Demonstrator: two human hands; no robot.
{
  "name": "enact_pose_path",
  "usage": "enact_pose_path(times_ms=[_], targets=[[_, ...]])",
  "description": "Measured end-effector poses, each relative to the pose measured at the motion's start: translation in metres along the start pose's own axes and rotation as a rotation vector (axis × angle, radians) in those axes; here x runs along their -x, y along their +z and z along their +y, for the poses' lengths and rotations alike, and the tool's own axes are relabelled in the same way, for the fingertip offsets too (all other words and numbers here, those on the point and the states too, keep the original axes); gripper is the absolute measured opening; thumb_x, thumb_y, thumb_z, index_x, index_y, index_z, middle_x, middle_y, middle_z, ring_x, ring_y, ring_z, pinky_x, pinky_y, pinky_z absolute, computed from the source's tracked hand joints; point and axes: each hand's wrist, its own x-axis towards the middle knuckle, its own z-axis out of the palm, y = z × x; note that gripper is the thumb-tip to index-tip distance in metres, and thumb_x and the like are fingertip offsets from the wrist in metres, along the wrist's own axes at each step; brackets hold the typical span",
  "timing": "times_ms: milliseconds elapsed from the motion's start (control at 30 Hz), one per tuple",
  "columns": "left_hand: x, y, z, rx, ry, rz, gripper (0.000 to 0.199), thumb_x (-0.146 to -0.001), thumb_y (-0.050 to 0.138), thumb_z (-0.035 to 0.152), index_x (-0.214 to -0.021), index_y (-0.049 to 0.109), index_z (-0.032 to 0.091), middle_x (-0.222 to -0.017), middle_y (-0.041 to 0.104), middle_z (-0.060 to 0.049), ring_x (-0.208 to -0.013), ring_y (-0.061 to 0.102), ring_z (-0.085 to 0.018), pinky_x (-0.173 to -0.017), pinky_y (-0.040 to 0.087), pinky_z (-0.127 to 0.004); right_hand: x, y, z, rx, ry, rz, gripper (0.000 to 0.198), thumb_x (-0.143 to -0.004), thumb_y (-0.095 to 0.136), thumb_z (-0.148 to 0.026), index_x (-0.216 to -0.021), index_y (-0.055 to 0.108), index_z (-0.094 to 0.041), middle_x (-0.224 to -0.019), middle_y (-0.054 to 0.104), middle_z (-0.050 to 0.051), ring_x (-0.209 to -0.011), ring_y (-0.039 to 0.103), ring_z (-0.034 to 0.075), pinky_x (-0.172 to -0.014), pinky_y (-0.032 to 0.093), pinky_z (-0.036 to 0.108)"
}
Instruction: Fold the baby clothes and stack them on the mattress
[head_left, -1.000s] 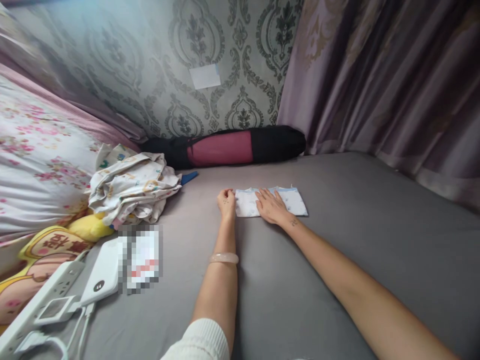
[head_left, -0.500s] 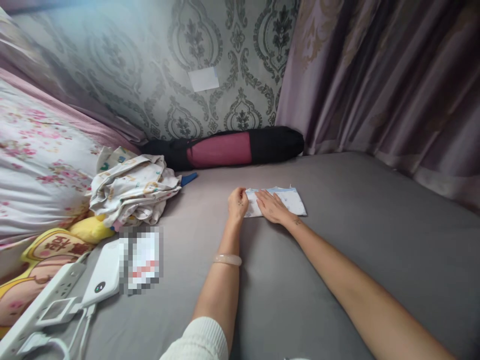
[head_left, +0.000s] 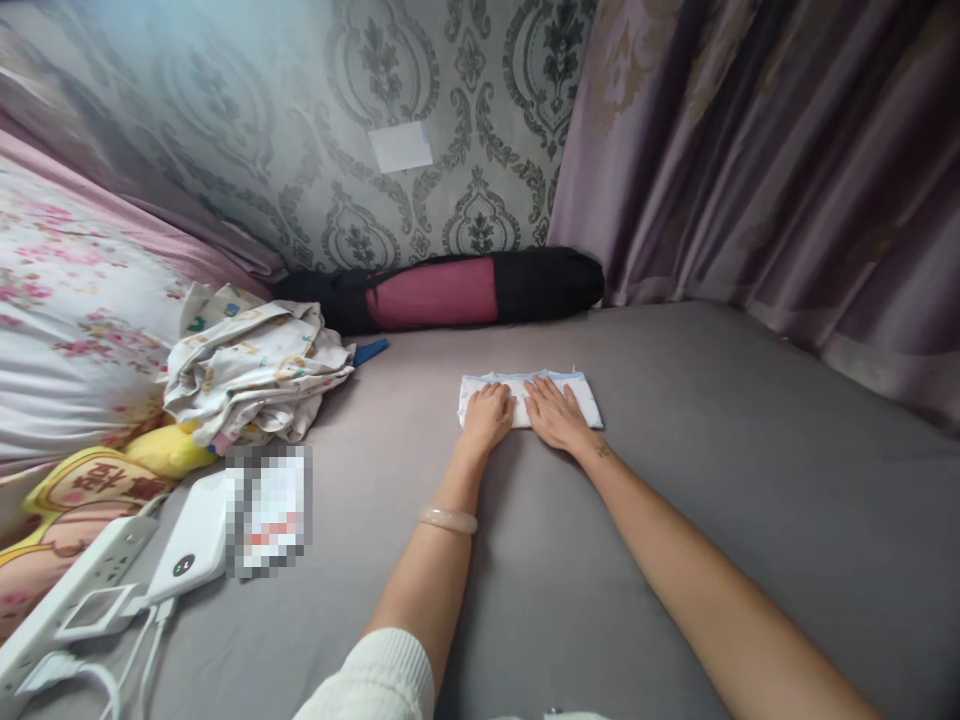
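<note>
A white folded cloth point(head_left: 523, 412) with a light blue upper edge lies flat on the grey bed sheet point(head_left: 390, 480). On its left part rests my left hand point(head_left: 490, 412), palm down with the fingers stretched out. My right hand point(head_left: 556, 412) lies flat on the right part, fingers spread. Neither hand grips the cloth; both press on it from above. The cloth's middle shows between the hands, and parts of it are hidden under them.
A black and pink long bag point(head_left: 435, 293) lies along the patterned wall. To the left are a crumpled printed cloth point(head_left: 255, 365), a floral pillow point(head_left: 82, 330), a yellow plush point(head_left: 169, 450), a white power bank point(head_left: 196, 535) and a power strip point(head_left: 90, 575) with cables. Curtains point(head_left: 697, 200) hang at the right.
My left hand has let go of the cloth's left edge, moved inward and flattened on top of it. My right hand stays flat on the cloth. The view has shifted slightly.
</note>
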Motion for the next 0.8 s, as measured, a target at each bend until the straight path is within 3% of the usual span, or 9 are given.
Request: enact_pose_path(times_ms=[167,333,700,800], targets=[[0.003,-0.002,0.004,-0.037,-0.031,-0.001,0.028,-0.097,0.036,0.028,-0.113,0.057,0.018,-0.123,0.062,-0.009,-0.122,0.051,-0.023,-0.104,0.038,-0.038,0.001,-0.005,0.003,-0.015,-0.004,-0.029,0.056,-0.099,0.017,-0.035,-0.149,0.033,-0.014,-0.156,0.028,0.009,-0.144,0.020,0.024,-0.117,0.014,0.050],[0.007,0.003,0.004,-0.125,-0.124,0.045,0.037,-0.098,0.033,0.036,-0.127,0.051,0.020,-0.144,0.047,-0.010,-0.137,0.036,-0.026,-0.113,0.028,-0.047,0.004,-0.010,0.012,0.049,0.075,0.046,0.056,-0.099,0.017,-0.034,-0.149,0.033,-0.013,-0.156,0.028,0.011,-0.144,0.021,0.025,-0.116,0.012,0.051],[0.007,0.005,0.002,-0.113,-0.129,-0.005,0.041,-0.099,0.029,0.038,-0.127,0.052,0.020,-0.144,0.047,-0.011,-0.137,0.037,-0.028,-0.113,0.027,-0.050,0.001,-0.002,0.020,0.057,0.106,0.000,0.057,-0.099,0.018,-0.036,-0.148,0.034,-0.014,-0.156,0.028,0.011,-0.144,0.020,0.025,-0.116,0.012,0.050],[0.007,0.001,-0.001,-0.100,-0.144,0.055,0.041,-0.098,0.030,0.035,-0.128,0.052,0.018,-0.144,0.046,-0.014,-0.139,0.033,-0.029,-0.115,0.022,-0.052,0.001,-0.005,0.026,0.060,0.115,0.061,0.058,-0.098,0.018,-0.035,-0.148,0.035,-0.011,-0.155,0.029,0.013,-0.143,0.022,0.027,-0.115,0.013,0.051]])
